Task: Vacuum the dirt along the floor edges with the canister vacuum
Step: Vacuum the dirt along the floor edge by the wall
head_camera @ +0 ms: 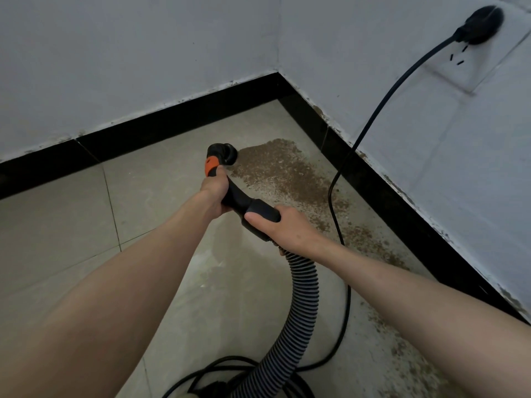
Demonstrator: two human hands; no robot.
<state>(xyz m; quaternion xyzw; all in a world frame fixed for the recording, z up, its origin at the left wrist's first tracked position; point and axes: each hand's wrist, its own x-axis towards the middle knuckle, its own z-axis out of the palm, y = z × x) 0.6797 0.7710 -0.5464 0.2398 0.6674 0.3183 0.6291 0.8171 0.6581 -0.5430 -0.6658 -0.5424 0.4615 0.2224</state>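
Hands (214, 188) (287, 225), two, on one nozzle (222, 156)

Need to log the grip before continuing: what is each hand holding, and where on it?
Both hold the black vacuum handle: left hand just below its orange band, right hand on the cuff joining the ribbed grey hose.

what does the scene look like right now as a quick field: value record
left hand: grips the vacuum handle near the orange part
right hand: grips the hose cuff
nozzle: at the edge of the dirt
dirt: brown patch trailing along the right baseboard
hose: ribbed, trails toward the viewer
power cord: plugged into the wall socket
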